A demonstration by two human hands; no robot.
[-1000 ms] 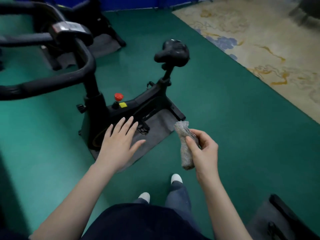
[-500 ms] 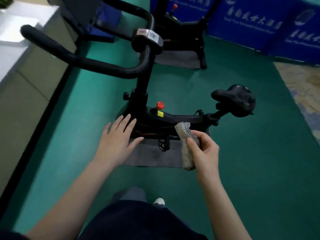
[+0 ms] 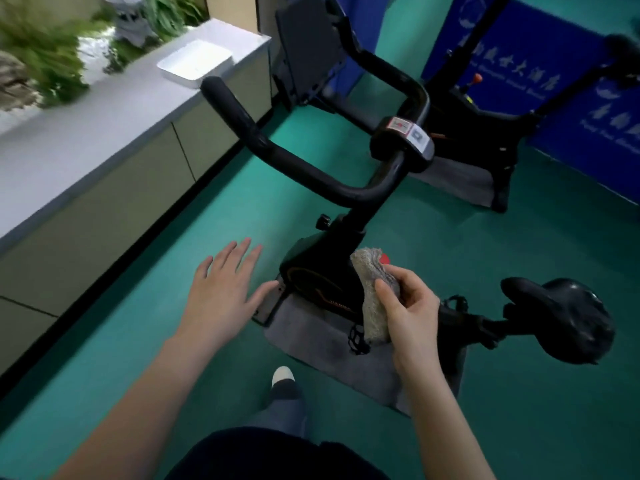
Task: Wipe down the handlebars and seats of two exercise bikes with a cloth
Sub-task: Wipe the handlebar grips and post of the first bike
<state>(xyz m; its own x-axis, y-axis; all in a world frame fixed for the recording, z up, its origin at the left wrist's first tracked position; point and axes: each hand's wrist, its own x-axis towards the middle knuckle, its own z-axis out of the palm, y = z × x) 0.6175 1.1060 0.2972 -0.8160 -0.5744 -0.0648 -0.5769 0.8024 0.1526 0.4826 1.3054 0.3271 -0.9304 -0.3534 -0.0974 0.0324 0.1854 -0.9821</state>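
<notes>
Fingers (image 3: 414,284) of right hand (image 3: 410,317) curled round rolled grey cloth (image 3: 371,299), centre frame, long axis near vertical. Left hand (image 3: 221,292): fingers straight, spread, holding nothing. Handlebars (image 3: 311,171): black, near grip pointing upper left. Seat (image 3: 568,320): lower right. Console (image 3: 403,140) stickers, blue banner (image 3: 519,64) writing: unreadable.

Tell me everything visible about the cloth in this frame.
The cloth is grey-beige, fuzzy-looking fabric, bunched into a thick roll held roughly upright. The right hand grips its middle, thumb across the front, with both ends sticking out. It is seen against the near bike's frame and touches neither the handlebars nor the seat.
</notes>
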